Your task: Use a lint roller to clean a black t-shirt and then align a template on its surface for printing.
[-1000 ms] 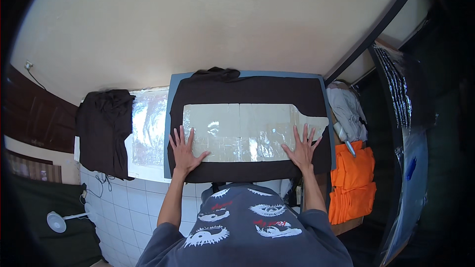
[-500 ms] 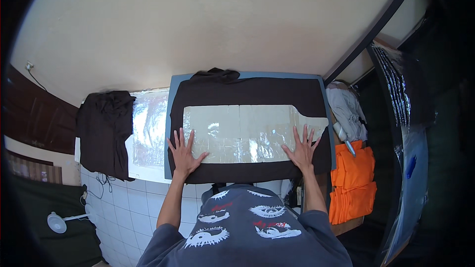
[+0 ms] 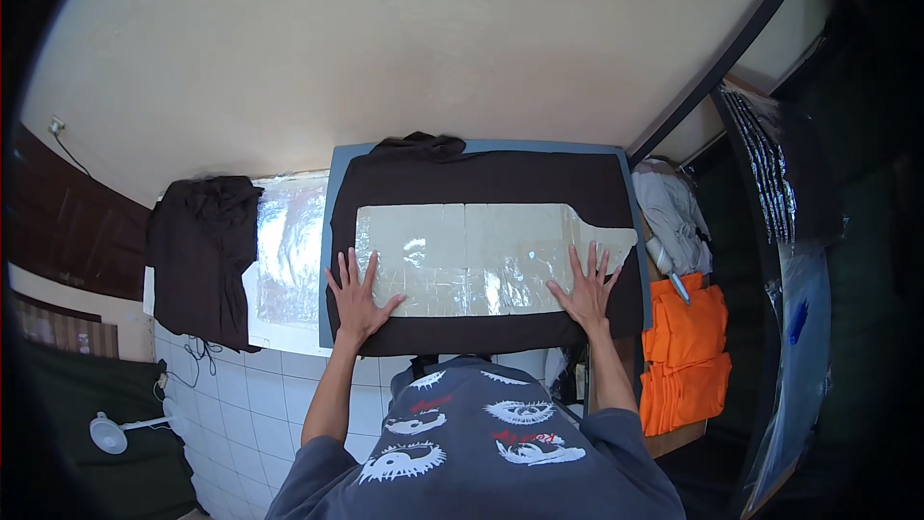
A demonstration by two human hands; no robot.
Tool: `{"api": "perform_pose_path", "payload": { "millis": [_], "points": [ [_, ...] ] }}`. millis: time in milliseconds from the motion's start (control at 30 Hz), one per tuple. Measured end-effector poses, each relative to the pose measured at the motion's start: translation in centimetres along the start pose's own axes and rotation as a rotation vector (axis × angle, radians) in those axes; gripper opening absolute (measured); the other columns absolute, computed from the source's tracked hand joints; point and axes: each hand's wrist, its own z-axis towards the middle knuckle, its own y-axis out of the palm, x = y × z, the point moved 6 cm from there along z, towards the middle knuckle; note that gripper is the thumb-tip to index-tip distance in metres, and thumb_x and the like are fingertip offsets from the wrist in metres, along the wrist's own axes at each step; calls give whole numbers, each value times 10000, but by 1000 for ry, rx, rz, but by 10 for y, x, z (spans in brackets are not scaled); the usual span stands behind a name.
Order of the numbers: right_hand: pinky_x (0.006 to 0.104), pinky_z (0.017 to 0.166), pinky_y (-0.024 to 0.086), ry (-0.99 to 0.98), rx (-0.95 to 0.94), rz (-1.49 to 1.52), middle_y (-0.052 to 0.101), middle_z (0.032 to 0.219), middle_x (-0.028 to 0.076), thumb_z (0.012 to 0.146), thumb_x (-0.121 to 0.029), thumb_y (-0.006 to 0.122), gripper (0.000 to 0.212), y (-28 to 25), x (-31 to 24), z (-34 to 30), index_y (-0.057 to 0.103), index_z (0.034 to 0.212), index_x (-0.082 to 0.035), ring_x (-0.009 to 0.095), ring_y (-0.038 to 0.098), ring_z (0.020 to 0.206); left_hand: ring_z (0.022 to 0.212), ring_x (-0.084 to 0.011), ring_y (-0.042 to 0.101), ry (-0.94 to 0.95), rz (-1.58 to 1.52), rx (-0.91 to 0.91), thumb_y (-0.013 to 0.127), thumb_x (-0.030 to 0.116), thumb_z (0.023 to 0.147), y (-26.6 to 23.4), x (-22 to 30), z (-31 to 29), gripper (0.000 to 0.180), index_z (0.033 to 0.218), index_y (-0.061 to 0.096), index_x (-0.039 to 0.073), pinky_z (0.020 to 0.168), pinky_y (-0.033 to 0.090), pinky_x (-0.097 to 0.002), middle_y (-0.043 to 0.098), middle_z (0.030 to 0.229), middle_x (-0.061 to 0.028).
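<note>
A dark brown fabric (image 3: 520, 178) is spread over a blue board (image 3: 549, 146), with a bunched fold along its far left edge. On the fabric lies a flat, glossy beige pattern template (image 3: 443, 260), shaped like a garment piece with a curved notch at its right end. My left hand (image 3: 360, 303) rests flat with fingers spread, on the template's near left corner and the fabric beside it. My right hand (image 3: 588, 297) is likewise spread flat over the template's near right part. Neither hand grips anything.
On the left, a crumpled dark garment (image 3: 204, 260) lies on a shiny silver-and-white surface (image 3: 289, 250). To the right are folded orange cloth (image 3: 688, 327), grey cloth (image 3: 671, 212) and a white bottle with a blue-grey tip (image 3: 662, 255). A wall (image 3: 433, 48) rises behind the board.
</note>
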Motion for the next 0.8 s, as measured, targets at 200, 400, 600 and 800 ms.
{"api": "perform_pose_path", "payload": {
  "millis": [200,400,600,800],
  "points": [
    [770,1172,-52,-5,14,-8,82,1732,160,845,-800,569,990,0,0,1,282,1647,-297,473,7,1577,1574,-463,87,5,3,15,589,784,851,-1,1,0,1018,1635,317,196,1215,-54,-685,167,1679,-285],
    [773,1169,-52,-1,5,7,82,1732,162,847,-801,565,990,0,0,0,279,1648,-295,469,-1,1579,1572,-464,96,10,14,25,583,784,855,0,1,0,1010,1634,318,198,1217,-50,-680,170,1678,-286],
    [774,1169,-48,-12,7,11,73,1733,160,856,-791,565,977,-2,-1,-2,283,1647,-292,467,-3,1579,1573,-459,91,9,23,11,568,791,860,0,-1,-3,1012,1642,302,206,1219,-51,-675,167,1681,-280],
    [772,1168,-53,-19,8,15,84,1731,168,851,-783,578,985,1,0,-2,277,1649,-290,468,-6,1579,1577,-453,79,19,30,-9,553,811,854,0,-2,-2,1030,1648,285,213,1218,-62,-673,150,1688,-279]
  ]
}}
